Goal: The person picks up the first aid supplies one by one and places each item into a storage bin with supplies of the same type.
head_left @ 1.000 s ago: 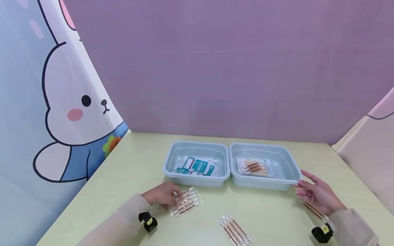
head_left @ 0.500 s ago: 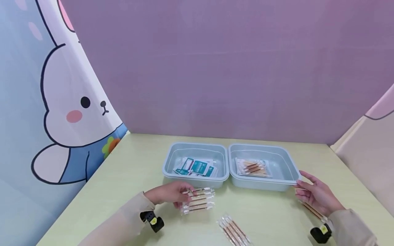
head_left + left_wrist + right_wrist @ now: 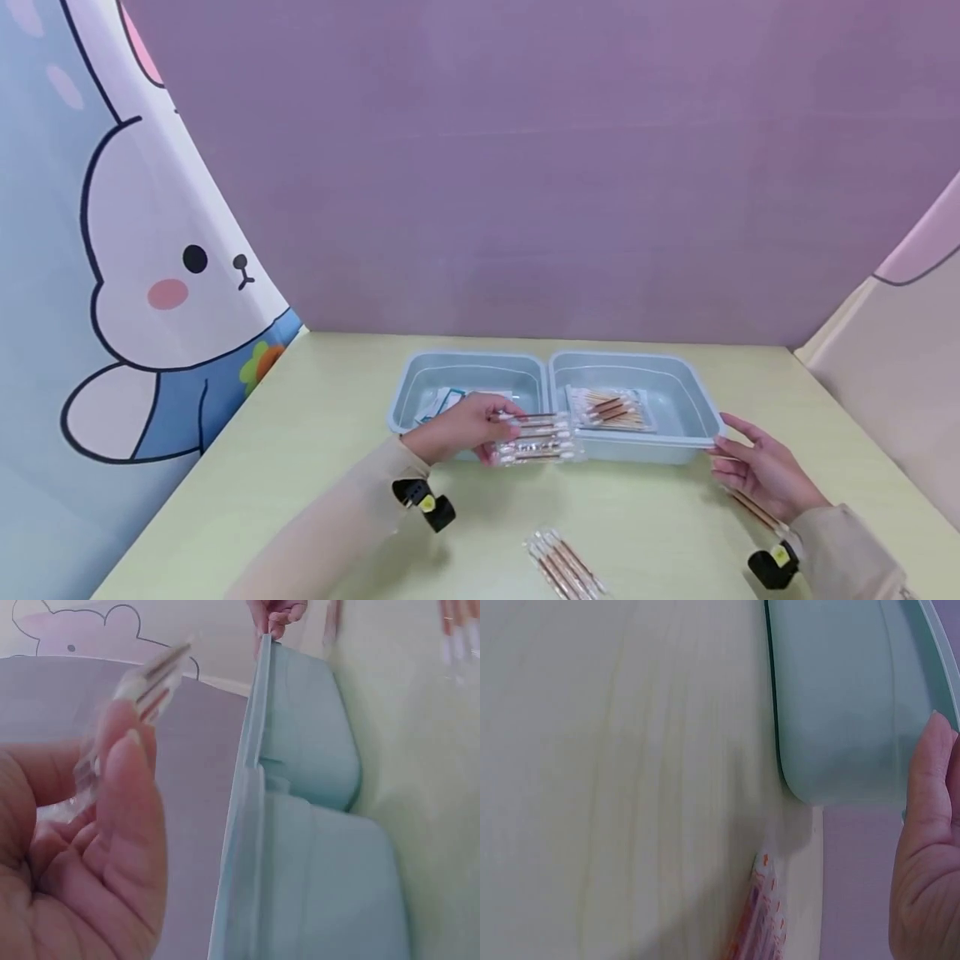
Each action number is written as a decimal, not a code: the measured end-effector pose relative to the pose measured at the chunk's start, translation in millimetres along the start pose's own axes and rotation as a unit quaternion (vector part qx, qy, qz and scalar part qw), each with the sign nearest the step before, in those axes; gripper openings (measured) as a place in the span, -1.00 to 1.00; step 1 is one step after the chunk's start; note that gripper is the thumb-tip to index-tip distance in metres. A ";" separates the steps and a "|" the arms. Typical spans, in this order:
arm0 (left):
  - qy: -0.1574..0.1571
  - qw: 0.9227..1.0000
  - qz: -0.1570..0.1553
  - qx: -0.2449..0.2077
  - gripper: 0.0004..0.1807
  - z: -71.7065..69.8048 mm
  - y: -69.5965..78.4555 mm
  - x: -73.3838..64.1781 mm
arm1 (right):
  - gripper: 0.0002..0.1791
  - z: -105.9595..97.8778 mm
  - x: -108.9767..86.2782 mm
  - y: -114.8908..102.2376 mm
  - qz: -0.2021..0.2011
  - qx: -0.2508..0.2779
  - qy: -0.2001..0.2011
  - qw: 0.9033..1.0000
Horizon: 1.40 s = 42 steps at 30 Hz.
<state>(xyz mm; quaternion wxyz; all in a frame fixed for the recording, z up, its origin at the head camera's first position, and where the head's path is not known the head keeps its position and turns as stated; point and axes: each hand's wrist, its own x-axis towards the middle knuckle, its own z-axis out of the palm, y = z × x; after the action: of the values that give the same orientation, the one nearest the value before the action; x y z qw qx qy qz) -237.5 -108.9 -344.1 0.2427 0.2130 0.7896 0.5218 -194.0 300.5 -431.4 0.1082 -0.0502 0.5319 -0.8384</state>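
Swab pack (image 3: 538, 433) has shifted rightward — left hand (image 3: 472, 423), gripping it, part-hides teal-white packets (image 3: 443, 401).

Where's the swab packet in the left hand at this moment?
In the head view, the swab packet is just right of and below picture centre, pinched by the left hand, seen against the near side of the two light-blue bins where they meet.
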 end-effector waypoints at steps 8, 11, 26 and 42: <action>0.066 0.997 -0.022 -0.033 -0.73 14.0 20.5 50.8 | -0.60 1.6 -1.4 1.0 0.004 -0.004 0.004 1.000; 0.096 0.995 -0.026 -0.032 -0.75 18.9 27.1 70.1 | -0.59 2.2 -0.1 0.6 -0.001 -0.001 0.006 1.000; 0.107 0.992 -0.062 -0.006 -0.66 38.0 39.4 120.6 | -0.68 11.5 3.3 -0.5 0.016 -0.044 0.054 0.997; 0.109 0.991 -0.067 -0.036 -0.63 39.7 51.2 141.4 | -0.68 7.8 -0.3 -5.7 0.030 -0.063 0.069 0.995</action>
<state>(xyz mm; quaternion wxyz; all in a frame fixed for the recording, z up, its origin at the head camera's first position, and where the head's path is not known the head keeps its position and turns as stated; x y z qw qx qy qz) -321.1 21.8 -332.7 0.1972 0.0923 0.8046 0.5524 -192.9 296.0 -422.8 0.0928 0.0169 0.5913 -0.8009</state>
